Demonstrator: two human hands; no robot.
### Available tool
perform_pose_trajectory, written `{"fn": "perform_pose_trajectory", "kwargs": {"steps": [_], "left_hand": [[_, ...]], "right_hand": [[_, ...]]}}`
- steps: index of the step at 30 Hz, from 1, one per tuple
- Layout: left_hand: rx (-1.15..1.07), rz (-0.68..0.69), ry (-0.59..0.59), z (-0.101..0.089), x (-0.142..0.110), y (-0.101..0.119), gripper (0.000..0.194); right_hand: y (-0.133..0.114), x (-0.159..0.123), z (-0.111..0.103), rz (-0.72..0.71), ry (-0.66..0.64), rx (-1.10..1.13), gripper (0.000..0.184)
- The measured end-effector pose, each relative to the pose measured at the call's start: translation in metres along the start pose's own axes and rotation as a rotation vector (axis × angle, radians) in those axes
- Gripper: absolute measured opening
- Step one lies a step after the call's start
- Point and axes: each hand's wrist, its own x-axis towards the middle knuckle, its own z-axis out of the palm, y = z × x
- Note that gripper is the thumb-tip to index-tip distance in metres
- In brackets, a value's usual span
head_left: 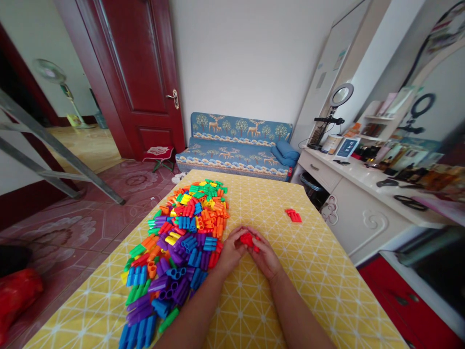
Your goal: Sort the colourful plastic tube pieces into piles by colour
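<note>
Over the middle of the table, my left hand (235,246) and my right hand (264,255) are brought together around red plastic toy pieces (248,239). Both hands are closed on the red plastic, and the fingers hide part of it, so I cannot tell how many pieces there are. To the left of my left hand spreads a big pile of plastic building pieces (181,245) shaped like joined tubes, in blue, purple, orange, green, yellow and red. A separate red piece (293,215) lies alone on the cloth, to the right and beyond my right hand.
The table wears a yellow patterned cloth (308,281). Beyond it stands a blue sofa (232,150), with a small folding stool (159,154) near the red door (134,58). A white dresser (348,203) is at the right, and a metal ladder (61,150) at the left.
</note>
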Motion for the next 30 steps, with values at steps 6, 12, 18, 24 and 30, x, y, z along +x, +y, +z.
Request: {"fn": "perform_pose_trajectory", "kwargs": {"steps": [6, 12, 18, 24, 30], "left_hand": [[-0.214, -0.150, 0.173, -0.005, 0.003, -0.004, 0.044], [-0.410, -0.216, 0.190, -0.003, -0.001, 0.003, 0.050], [-0.314, -0.184, 0.106, 0.001, -0.007, 0.008, 0.071], [-0.208, -0.168, 0.082, 0.000, -0.007, 0.000, 0.074], [0.206, -0.022, -0.119, 0.003, -0.016, 0.003, 0.070]], "right_hand": [[-0.003, 0.000, -0.007, 0.045, -0.070, 0.120, 0.035], [-0.007, 0.000, -0.012, 0.081, -0.046, 0.186, 0.034], [-0.011, -0.003, -0.009, 0.056, -0.045, 0.127, 0.037], [-0.012, -0.003, -0.007, 0.044, -0.037, 0.088, 0.042], [0.003, -0.005, 0.000, -0.048, 0.023, -0.101, 0.053]]}}
